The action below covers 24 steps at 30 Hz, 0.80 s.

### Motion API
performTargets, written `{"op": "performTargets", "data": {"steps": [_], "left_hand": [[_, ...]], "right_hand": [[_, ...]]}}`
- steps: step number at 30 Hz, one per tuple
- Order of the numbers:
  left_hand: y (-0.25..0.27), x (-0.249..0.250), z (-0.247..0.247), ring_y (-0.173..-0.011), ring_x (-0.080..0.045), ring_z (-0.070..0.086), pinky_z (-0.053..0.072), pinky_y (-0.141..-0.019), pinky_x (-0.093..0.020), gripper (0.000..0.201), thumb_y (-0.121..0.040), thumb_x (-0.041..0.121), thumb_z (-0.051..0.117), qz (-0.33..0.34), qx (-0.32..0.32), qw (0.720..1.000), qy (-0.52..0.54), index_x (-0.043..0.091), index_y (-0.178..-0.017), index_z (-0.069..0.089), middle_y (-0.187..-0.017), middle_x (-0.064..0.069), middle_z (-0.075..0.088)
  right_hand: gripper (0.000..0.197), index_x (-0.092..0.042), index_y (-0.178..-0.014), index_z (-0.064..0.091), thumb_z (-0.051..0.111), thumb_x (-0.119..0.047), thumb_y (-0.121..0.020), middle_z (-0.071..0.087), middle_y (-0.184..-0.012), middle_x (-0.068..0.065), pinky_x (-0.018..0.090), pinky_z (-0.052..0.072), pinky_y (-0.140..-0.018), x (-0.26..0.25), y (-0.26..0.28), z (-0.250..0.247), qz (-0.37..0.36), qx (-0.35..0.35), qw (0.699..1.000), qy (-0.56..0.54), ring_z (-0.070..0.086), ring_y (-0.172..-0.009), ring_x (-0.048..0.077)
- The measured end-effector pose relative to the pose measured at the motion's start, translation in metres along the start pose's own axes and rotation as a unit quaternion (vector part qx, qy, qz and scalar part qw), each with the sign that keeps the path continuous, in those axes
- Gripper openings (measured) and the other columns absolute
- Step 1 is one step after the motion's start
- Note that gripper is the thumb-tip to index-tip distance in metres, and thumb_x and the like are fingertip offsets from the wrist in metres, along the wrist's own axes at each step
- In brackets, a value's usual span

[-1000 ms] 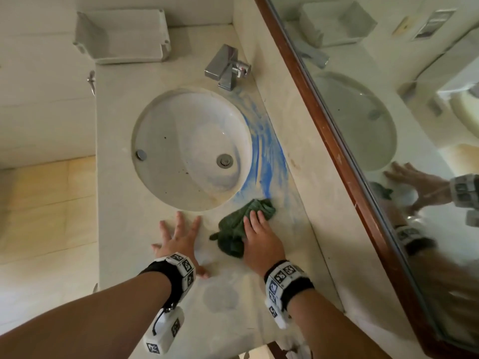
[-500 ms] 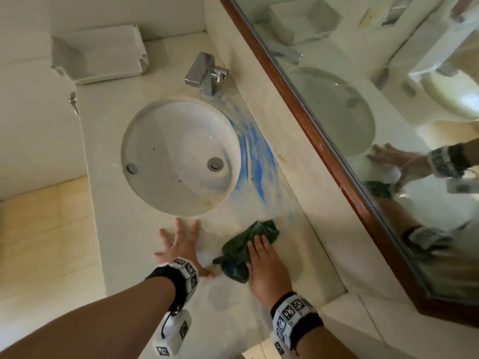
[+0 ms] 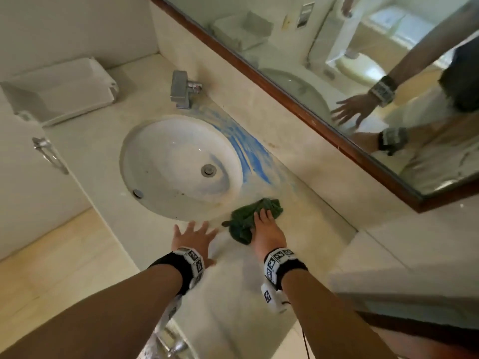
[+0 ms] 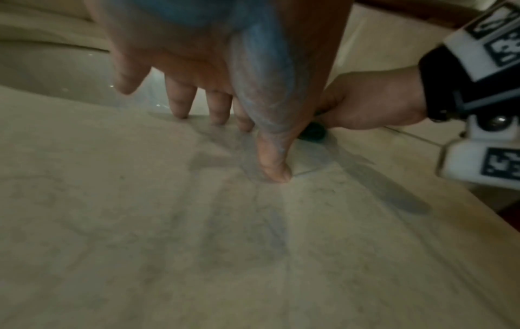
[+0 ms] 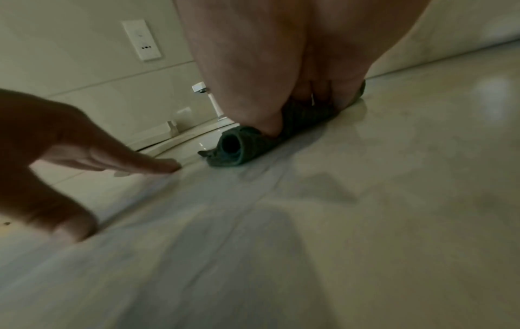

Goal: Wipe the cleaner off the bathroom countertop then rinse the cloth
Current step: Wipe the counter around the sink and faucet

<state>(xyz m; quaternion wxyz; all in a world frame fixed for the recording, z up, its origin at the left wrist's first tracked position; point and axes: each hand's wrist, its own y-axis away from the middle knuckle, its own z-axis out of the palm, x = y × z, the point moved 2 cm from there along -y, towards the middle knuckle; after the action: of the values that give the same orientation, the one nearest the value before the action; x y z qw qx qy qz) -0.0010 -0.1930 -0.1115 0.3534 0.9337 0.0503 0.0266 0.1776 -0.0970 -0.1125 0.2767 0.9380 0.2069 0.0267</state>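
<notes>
Countertop (image 3: pixel 321 203), pale marble: one. Basin (image 3: pixel 166 161), round, white, set into it: one, with one drain (image 3: pixel 208 169) and one overflow hole (image 3: pixel 138 193). Tap (image 3: pixel 181 89), square chrome: one, behind the basin. White tray (image 3: pixel 64 89): one, at the far left corner. Framed mirror (image 3: pixel 337 60): one, along the right wall; it repeats both hands and the basin.

Cloth (image 3: pixel 246 218), dark green: one, crumpled and bunched, lying on the countertop just right of the basin's near rim, below the smear. Cleaner (image 3: pixel 246 151): one blue streaked smear, curving round the basin's right rim from the tap towards the cloth, fading to faint streaks at its near end.

Hands: two. Right hand (image 3: pixel 267 229) lies flat on the cloth, fingers straight and together, pressing it down. Left hand (image 3: pixel 193 235) rests on the bare countertop, fingers spread, fingertips (image 4: pixel 180 111) touching the surface beside the cloth without touching it. The thumb (image 4: pixel 270 133) carries a bluish film.

Hidden or unclear: the part of the cloth beneath the right palm; the right wrist view shows only a rolled edge (image 5: pixel 233 147). Both wrist views are dim and blurred.
</notes>
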Motion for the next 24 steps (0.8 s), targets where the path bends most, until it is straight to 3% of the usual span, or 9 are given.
{"op": "performTargets", "data": {"steps": [5,9,12,16,20,24], "left_hand": [[0.005,-0.02,0.0,-0.149,-0.029,-0.001,0.011,-0.118,-0.054,0.085,-0.093,0.044,0.056,0.084,-0.024,0.995,-0.052,0.034,-0.154,-0.002,-0.163,0.006,-0.009],[0.009,-0.031,-0.002,-0.15,-0.026,-0.002,0.016,-0.119,-0.048,0.078,-0.098,0.036,0.048,0.123,-0.038,0.987,-0.096,0.033,-0.155,-0.006,-0.162,0.005,-0.014],[0.007,-0.033,-0.003,-0.15,-0.025,-0.001,0.019,-0.119,-0.043,0.075,-0.099,0.032,0.045,0.141,-0.035,0.981,-0.13,0.033,-0.155,-0.006,-0.162,0.006,-0.014],[0.003,-0.037,-0.009,-0.15,-0.02,0.002,0.013,-0.121,-0.035,0.063,-0.103,0.028,0.035,0.17,-0.035,0.97,-0.171,0.034,-0.154,-0.001,-0.162,0.007,-0.01],[-0.016,-0.05,-0.04,-0.147,-0.017,0.019,0.012,-0.12,-0.03,0.052,-0.103,0.037,0.038,0.195,-0.004,0.97,-0.145,0.034,-0.152,0.022,-0.161,0.007,0.016],[-0.048,-0.067,-0.079,-0.142,-0.015,0.03,0.017,-0.116,-0.026,0.047,-0.098,0.041,0.045,0.193,0.053,0.976,-0.081,0.036,-0.145,0.039,-0.155,0.007,0.032]], "right_hand": [[0.061,-0.006,-0.155,0.009,0.034,-0.027,-0.104,0.0,-0.163,0.01,0.032,0.005,-0.121,-0.04,0.067,0.042,0.068,0.016,0.994,-0.081,-0.001,-0.15,0.027],[0.059,-0.014,-0.156,0.009,0.034,-0.025,-0.103,-0.001,-0.164,0.002,0.031,0.015,-0.12,-0.063,0.108,0.079,0.132,0.035,0.977,-0.165,-0.004,-0.15,0.02],[0.061,-0.015,-0.156,0.01,0.037,-0.026,-0.103,-0.002,-0.164,0.001,0.03,0.016,-0.12,-0.071,0.119,0.091,0.149,0.052,0.967,-0.199,-0.005,-0.15,0.02],[0.065,-0.015,-0.156,0.009,0.041,-0.027,-0.101,-0.003,-0.164,0.001,0.033,0.018,-0.121,-0.071,0.108,0.088,0.17,0.059,0.957,-0.226,-0.006,-0.15,0.021],[0.065,-0.016,-0.156,0.008,0.04,-0.028,-0.101,-0.004,-0.164,0.001,0.033,0.014,-0.121,-0.066,0.068,0.064,0.172,0.08,0.952,-0.239,-0.006,-0.15,0.022],[0.065,-0.015,-0.156,0.011,0.041,-0.029,-0.101,-0.002,-0.164,0.002,0.032,0.011,-0.121,-0.065,0.03,0.04,0.181,0.094,0.946,-0.252,-0.006,-0.15,0.022]]}}
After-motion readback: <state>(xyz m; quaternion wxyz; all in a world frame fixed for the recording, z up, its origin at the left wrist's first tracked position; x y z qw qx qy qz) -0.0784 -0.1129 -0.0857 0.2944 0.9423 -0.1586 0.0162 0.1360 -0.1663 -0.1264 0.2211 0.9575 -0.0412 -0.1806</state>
